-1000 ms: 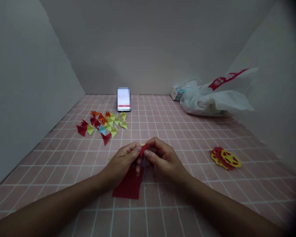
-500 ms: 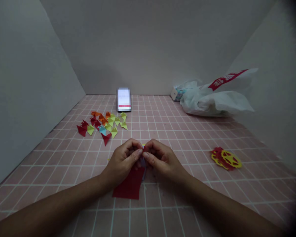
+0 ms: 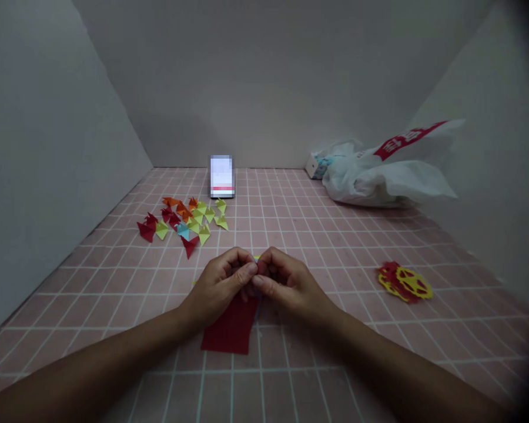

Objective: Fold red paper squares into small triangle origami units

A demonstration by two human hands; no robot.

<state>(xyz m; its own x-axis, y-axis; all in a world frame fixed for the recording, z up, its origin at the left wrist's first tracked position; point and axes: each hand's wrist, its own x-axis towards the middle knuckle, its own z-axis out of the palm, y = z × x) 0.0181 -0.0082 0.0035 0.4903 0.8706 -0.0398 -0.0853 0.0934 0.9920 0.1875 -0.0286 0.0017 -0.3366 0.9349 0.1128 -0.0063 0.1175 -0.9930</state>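
My left hand (image 3: 227, 285) and my right hand (image 3: 286, 279) meet in the middle, fingers curled in and thumbs nearly touching. Between the fingertips they pinch a small piece of red paper, mostly hidden by the fingers. Under the hands lies a flat red sheet of paper (image 3: 227, 332), its upper part covered. A bit of yellow (image 3: 257, 257) shows just behind the fingertips; I cannot make out what it belongs to. Beyond my left hand, several folded paper birds (image 3: 194, 225) in red, orange, yellow and light blue lie grouped together.
A lit phone (image 3: 221, 176) stands upright near the back wall. At the back right is a white plastic bag (image 3: 374, 182) beside a small box (image 3: 312, 166). Red and yellow cut-out shapes (image 3: 405, 283) lie to the right on the pink tiled-pattern surface (image 3: 308, 376).
My right thumb has shifted slightly down and left, against the left fingertips. Less of the red piece shows between the fingers now. The things around are unmoved.
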